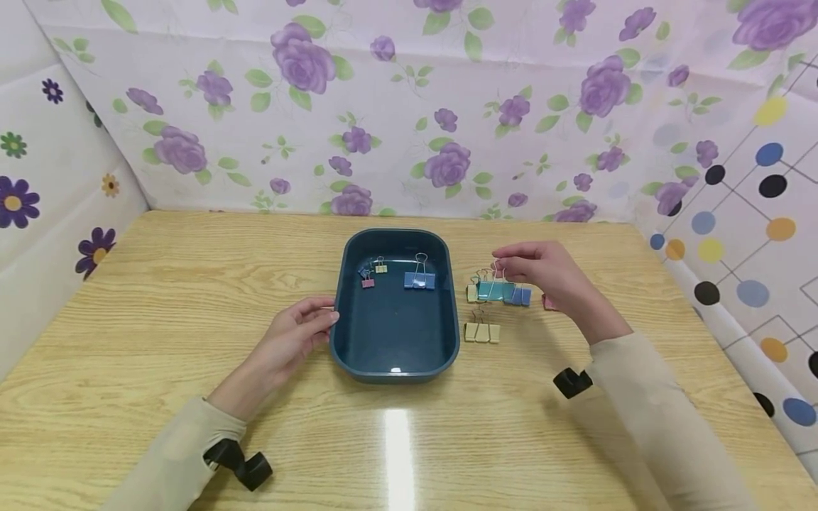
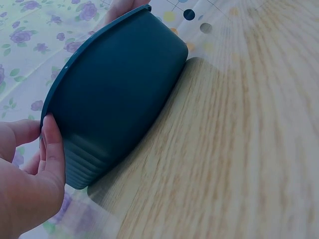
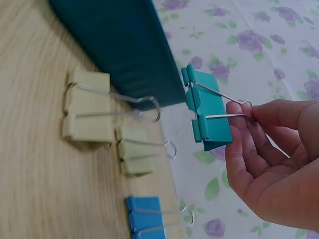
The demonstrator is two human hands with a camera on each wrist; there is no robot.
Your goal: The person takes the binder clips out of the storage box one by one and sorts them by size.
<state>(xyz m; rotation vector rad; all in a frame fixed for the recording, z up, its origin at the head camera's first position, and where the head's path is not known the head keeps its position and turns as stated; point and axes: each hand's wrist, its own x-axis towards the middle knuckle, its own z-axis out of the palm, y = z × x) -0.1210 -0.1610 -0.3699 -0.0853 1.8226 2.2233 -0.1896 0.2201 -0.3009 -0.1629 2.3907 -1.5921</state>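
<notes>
My left hand (image 1: 294,330) holds the left side of a dark blue-green plastic tray (image 1: 396,337), thumb and fingers on either side of its rim in the left wrist view. To the tray's right, my right hand (image 1: 543,273) pinches a teal binder clip (image 3: 212,109) by its wire handles. That clip hangs over the wooden table in the right wrist view. Inside the tray lie a larger blue binder clip (image 1: 419,280) and small yellow (image 1: 381,269), pink (image 1: 368,283) and blue clips (image 1: 363,272).
Right of the tray stand a wide pale yellow clip (image 1: 482,333), a smaller yellow clip (image 1: 471,293) and a blue clip (image 1: 522,296). A pink clip (image 1: 549,303) is partly hidden by my right hand. Flowered cloth (image 1: 383,106) hangs behind the wooden table (image 1: 192,284).
</notes>
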